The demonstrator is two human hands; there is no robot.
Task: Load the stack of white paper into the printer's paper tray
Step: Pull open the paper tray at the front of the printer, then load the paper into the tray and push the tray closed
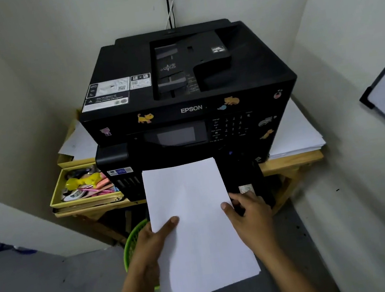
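A black Epson printer sits on a wooden table just beyond both hands. Between them, a stack of white paper — its far edge at the printer's front — is clamped by the left hand, thumb on top, and the right hand, gripping the opposite edge. A green basket shows below the left hand.

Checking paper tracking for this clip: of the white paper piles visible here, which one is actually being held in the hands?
The stack of white paper in front of the printer, gripped at both side edges by the left hand and right hand. The others rest beside the printer, untouched.
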